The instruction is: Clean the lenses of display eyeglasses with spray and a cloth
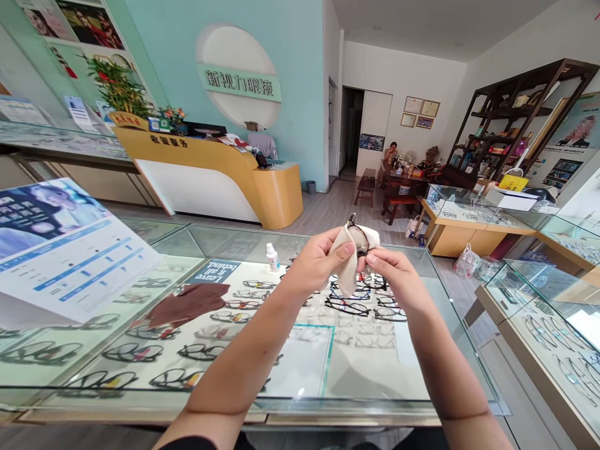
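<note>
Above the glass display case [300, 400], my left hand [313, 261] pinches a cream cleaning cloth [347, 278]. The cloth is folded around a lens of dark-framed eyeglasses [360, 239], with the thumb pressed on it. My right hand [394, 270] is closed on the lower part of the same eyeglasses, close against the cloth. Part of the frame is hidden by cloth and fingers. A small white bottle [272, 257] stands on the case, left of my hands. Nearer to me on the left lies a crumpled brown cloth [190, 303].
Rows of eyeglasses [347, 306] show beneath the glass. A printed folded card [60, 250] stands at the left. Another glass case [544, 325] is on the right. Behind are an orange-and-white counter [210, 169] and a person [390, 152] beside a dark table.
</note>
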### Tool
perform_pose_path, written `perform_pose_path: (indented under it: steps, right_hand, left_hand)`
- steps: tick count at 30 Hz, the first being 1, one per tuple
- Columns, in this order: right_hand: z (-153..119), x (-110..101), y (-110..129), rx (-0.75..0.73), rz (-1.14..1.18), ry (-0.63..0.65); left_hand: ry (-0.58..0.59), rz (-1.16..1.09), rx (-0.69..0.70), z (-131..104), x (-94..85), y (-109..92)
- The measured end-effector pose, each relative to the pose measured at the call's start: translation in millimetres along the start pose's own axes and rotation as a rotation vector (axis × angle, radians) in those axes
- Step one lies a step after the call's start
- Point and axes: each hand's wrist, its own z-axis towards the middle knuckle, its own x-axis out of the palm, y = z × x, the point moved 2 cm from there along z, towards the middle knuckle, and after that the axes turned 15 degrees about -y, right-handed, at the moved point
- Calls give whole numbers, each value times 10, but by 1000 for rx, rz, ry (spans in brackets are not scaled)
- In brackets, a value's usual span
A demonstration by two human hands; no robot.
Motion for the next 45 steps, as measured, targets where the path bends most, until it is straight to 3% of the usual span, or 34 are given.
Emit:
perform_pose_path:
  steps: [2, 6, 10, 12, 16, 18, 22, 28, 35, 41, 45]
  right_hand:
    - [-2, 7, 10, 20, 26, 29]
    - [-10, 68, -4, 28, 83, 122]
    - [-11, 112, -39, 51, 102, 122]
    - [-6, 102, -37, 69, 130, 113]
    - [12, 42, -17, 118, 131, 80]
    - [15, 31, -16, 140, 138, 63]
    - [-21, 120, -56, 184, 223, 107]
    - [-95, 268, -167, 179, 247, 93]
    - [-71, 183, -71, 99, 213, 15]
    - [-40, 42, -21, 109, 274, -44]
    - [-22, 14, -51, 117, 309, -54]
  left_hand:
    - [1, 7, 31, 5, 0, -4]
    - [-202, 32, 90, -2, 39, 95]
    - [-362, 42, 171, 3, 28, 157]
    - [-295, 51, 138, 19, -17, 135]
    - [-14, 58, 33, 34, -85, 27]
    - [15, 58, 54, 32, -83, -5]
    - [-77, 15, 58, 16, -9, 80]
    - [-411, -57, 195, -35, 65, 140]
    - [-424, -206, 46, 40, 10, 77]
    - [-535, -288, 127, 69, -86, 20]
    - [-526, -343, 201, 56, -129, -28]
